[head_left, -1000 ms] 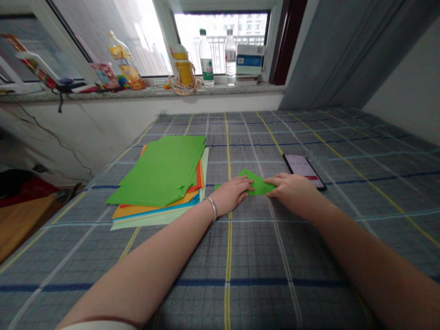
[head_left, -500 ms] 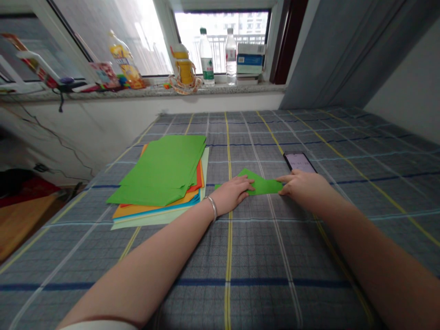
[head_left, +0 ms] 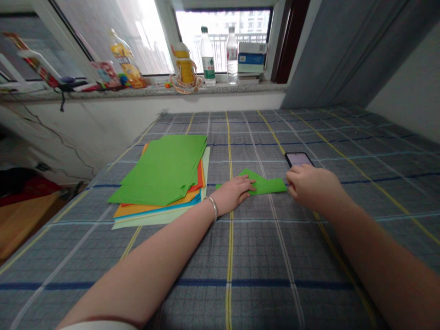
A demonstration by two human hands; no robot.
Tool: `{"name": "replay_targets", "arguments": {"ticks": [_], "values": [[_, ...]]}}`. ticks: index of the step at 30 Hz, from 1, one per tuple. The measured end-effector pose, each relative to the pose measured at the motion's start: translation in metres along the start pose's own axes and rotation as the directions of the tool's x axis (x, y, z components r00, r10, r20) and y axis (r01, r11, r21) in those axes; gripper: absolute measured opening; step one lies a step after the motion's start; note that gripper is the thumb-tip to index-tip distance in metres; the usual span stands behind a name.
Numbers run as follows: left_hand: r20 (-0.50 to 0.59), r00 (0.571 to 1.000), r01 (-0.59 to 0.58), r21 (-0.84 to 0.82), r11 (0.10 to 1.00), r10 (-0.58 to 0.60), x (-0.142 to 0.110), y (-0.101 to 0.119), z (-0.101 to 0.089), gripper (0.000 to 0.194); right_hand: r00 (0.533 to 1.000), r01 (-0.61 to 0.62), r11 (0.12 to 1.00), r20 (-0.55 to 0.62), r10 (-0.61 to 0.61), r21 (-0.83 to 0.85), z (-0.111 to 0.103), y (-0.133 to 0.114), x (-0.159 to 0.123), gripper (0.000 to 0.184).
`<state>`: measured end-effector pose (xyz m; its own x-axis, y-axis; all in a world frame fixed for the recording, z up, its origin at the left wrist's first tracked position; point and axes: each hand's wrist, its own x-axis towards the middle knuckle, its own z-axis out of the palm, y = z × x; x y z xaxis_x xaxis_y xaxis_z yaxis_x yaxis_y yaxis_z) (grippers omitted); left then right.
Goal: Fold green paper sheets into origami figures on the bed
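A folded green paper (head_left: 266,185) lies on the checked cloth (head_left: 261,247) in front of me. My left hand (head_left: 233,193) rests flat on its left part, fingers stretched out and pressing it down; a bracelet is on that wrist. My right hand (head_left: 309,185) sits on the cloth just past the paper's right tip, fingers curled in and holding nothing. It partly covers the near end of a black phone (head_left: 298,158) with a lit screen.
A stack of coloured paper sheets (head_left: 165,174), green on top, lies to the left. The window sill (head_left: 147,91) at the back carries bottles (head_left: 207,55), a yellow jug and a box. The cloth's left edge drops to the floor.
My right hand has slid to the right along the green paper and off its right end, covering more of the phone. My left hand has stayed on the paper.
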<state>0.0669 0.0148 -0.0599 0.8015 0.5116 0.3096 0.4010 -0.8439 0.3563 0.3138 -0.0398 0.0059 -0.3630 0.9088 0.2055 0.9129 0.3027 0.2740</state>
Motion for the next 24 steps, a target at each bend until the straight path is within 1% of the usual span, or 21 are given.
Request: {"name": "replay_targets", "arguments": {"ticks": [1, 4, 6, 7, 10, 15, 19, 24], "values": [[-0.002, 1.0, 0.0, 0.01, 1.0, 0.0, 0.0, 0.001, 0.0, 0.019, 1.0, 0.007, 0.999, -0.03, -0.006, 0.036, 0.001, -0.005, 0.002, 0.017], [-0.003, 1.0, -0.005, 0.046, 0.999, 0.005, -0.001, 0.003, -0.001, 0.019, 0.984, 0.153, 0.963, -0.128, -0.126, 0.223, 0.013, -0.023, 0.007, 0.021], [0.003, 1.0, -0.002, 0.087, 0.996, 0.002, -0.001, 0.004, -0.002, 0.018, 0.976, 0.206, 0.926, -0.13, -0.173, 0.317, 0.023, -0.034, 0.011, 0.02], [0.007, 1.0, -0.001, 0.113, 0.994, 0.0, -0.001, 0.005, -0.002, 0.018, 0.977, 0.21, 0.918, -0.116, -0.181, 0.337, 0.027, -0.039, 0.013, 0.018], [0.01, 1.0, -0.027, 0.203, 0.979, 0.026, -0.001, 0.007, -0.005, 0.016, 0.984, 0.173, 0.915, -0.099, -0.146, 0.364, 0.035, -0.044, 0.017, 0.018], [0.01, 0.99, -0.136, 0.342, 0.93, 0.141, 0.0, 0.011, -0.015, 0.015, 0.989, 0.146, 0.889, -0.081, -0.123, 0.434, 0.036, -0.041, 0.019, 0.012], [0.084, 0.978, -0.209, 0.435, 0.876, 0.192, -0.001, 0.014, -0.027, 0.014, 0.988, 0.155, 0.878, -0.074, -0.136, 0.452, 0.039, -0.038, 0.02, 0.012], [0.163, 0.968, -0.248, 0.525, 0.814, 0.19, -0.003, 0.016, -0.036, 0.016, 0.988, 0.153, 0.875, -0.074, -0.134, 0.458, 0.041, -0.038, 0.02, 0.011]]}}
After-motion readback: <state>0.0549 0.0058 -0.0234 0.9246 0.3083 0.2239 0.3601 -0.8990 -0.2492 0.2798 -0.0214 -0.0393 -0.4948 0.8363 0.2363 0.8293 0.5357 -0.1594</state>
